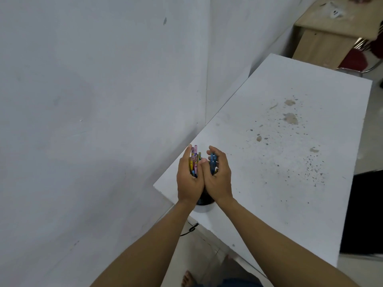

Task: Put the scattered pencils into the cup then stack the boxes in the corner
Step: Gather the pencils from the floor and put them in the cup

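A bundle of colourful pencils (pixel 194 159) stands upright in a dark cup (pixel 204 200) near the left corner of the white table (pixel 279 162). My left hand (pixel 189 179) cups the bundle from the left, and my right hand (pixel 217 177) cups it from the right, with blue pencils (pixel 212 162) under its fingers. Both hands press together around the pencils, and they hide most of the cup. No boxes are in view.
A grey wall (pixel 93 121) runs along the table's left edge. The tabletop carries brown stains and specks (pixel 290 119) on its right half. A wooden desk (pixel 327 38) and a red chair (pixel 356 61) stand beyond the far end. A black cable (pixel 189 229) hangs below the corner.
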